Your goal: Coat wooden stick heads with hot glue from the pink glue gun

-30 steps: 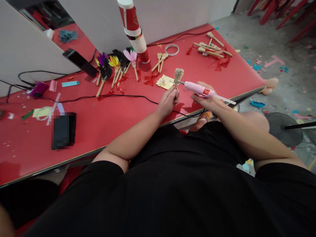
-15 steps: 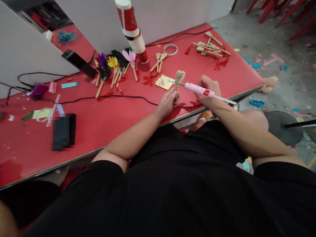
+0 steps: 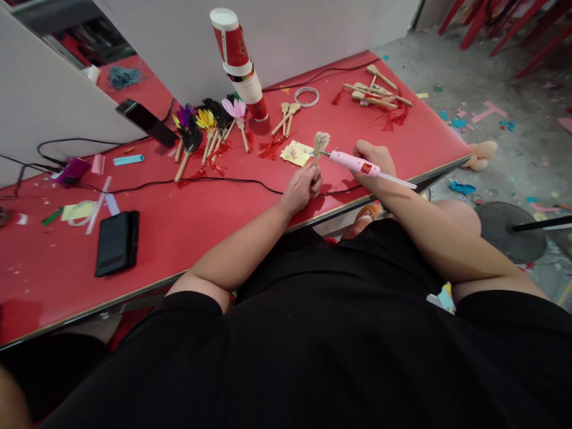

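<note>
My left hand point(image 3: 304, 187) is closed round the lower part of a wooden stick with a flat, paddle-like head point(image 3: 321, 142), held upright over the red table. My right hand point(image 3: 375, 159) grips a pink hot glue gun point(image 3: 355, 163), with a pale glue stick point(image 3: 397, 180) poking out of its back end. The gun's metal nozzle points left and is at the neck of the paddle head; whether it touches cannot be made out. Beneath lies a stained yellow paper pad point(image 3: 297, 153). Similar paddle-headed sticks point(image 3: 288, 116) with red tassels rest just beyond it.
Feather-topped sticks point(image 3: 208, 128) lie left of stacked paper cups point(image 3: 236, 59). A tape roll point(image 3: 306, 97) and more tasselled sticks point(image 3: 375, 92) lie at the back. A black cable point(image 3: 232, 178) crosses the red table point(image 3: 187, 232); a black phone-like device point(image 3: 117, 243) lies left.
The camera view has shifted slightly. Both hands have moved a little with the stick and glue gun, which stay close together; the grips look the same.
</note>
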The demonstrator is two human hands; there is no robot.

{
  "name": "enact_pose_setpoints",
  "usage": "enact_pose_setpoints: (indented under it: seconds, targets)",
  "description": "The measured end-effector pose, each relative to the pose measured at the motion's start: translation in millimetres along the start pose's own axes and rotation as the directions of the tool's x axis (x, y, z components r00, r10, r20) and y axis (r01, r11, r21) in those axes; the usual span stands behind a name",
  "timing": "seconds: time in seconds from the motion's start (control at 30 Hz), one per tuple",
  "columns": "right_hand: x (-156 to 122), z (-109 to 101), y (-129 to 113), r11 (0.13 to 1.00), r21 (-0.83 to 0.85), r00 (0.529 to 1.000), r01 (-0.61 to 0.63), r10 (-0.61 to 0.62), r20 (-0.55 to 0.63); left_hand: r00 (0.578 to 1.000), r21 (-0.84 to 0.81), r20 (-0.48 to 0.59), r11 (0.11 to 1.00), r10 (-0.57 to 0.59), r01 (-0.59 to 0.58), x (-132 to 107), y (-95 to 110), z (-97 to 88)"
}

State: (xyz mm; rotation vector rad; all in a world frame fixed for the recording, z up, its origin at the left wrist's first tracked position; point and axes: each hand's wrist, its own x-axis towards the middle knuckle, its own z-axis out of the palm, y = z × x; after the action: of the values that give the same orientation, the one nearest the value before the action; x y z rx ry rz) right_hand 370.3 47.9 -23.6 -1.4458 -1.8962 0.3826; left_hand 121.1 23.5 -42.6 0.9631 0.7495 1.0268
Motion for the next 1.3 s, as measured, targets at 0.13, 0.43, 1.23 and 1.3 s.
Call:
enact_pose_setpoints:
  seconds: [0.13,0.43,1.23,1.3]
  targets:
    - [0.8,1.6,3.7,1.000,0.005,1.000,0.009,-0.009,-0.012,1.000,-0.009,0.022,1.000,0.013,-0.013,-0.2,-0.9,-1.3]
    - [1.2,2.7,2.4,1.000,0.003,1.000,0.013,-0.013,-0.027,1.000,-0.012,0.005,1.000,-0.012,0.012,-0.8,1.3,-1.0]
    - [4.1,5.6,5.5,0.999,0.022,0.999,-0.036,0.037,-0.011,0.999,-0.034,0.024,0.999,-0.021,0.022,0.0,-0.4,-2.9]
    - [4.1,5.8,6.2,0.999,0.029,0.999,-0.034,0.035,-0.011,1.000,-0.022,0.026,1.000,-0.013,0.013,-0.1,-0.7,-3.4]
